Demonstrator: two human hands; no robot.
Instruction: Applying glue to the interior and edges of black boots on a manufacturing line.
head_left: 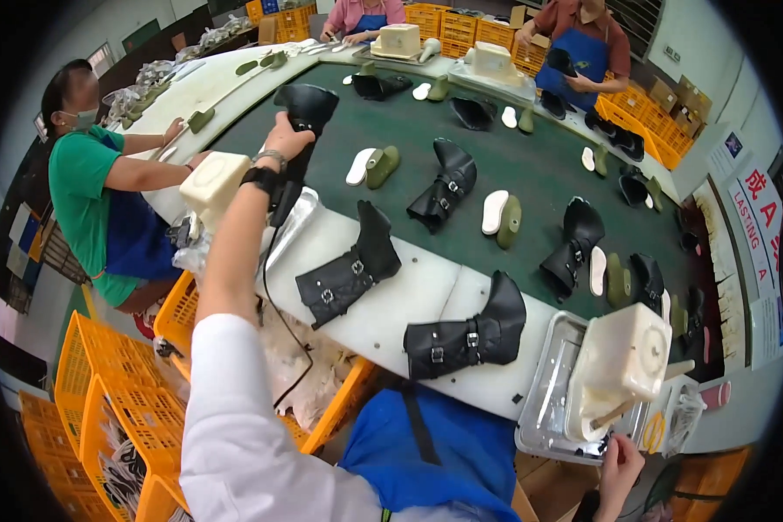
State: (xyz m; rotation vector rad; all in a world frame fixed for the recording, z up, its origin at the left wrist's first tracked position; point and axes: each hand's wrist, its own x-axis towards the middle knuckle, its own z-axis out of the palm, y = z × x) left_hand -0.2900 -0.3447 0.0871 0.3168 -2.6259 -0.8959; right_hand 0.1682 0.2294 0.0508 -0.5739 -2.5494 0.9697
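Observation:
My left arm stretches forward, and my left hand point(289, 139) is closed around a black boot upper point(309, 106) at the left edge of the green work surface. Below that hand, beside the boot upper, is a black corded object point(285, 204) whose kind I cannot make out. My right hand point(622, 470) is at the lower right, its fingers bent together at the edge of a clear tray point(538, 409); what they hold, if anything, is too small to name. Nearest me on the white ledge lie two buckled black boot uppers, one left point(352, 265) and one right point(470, 335).
More boot uppers point(444, 184), white insoles point(494, 211) and green shoe lasts point(383, 167) cover the green surface point(322, 187). A cream container point(622, 365) sits in the tray near yellow scissors point(653, 432). Orange crates point(139, 418) stand lower left. Co-workers point(104, 187) are around the table.

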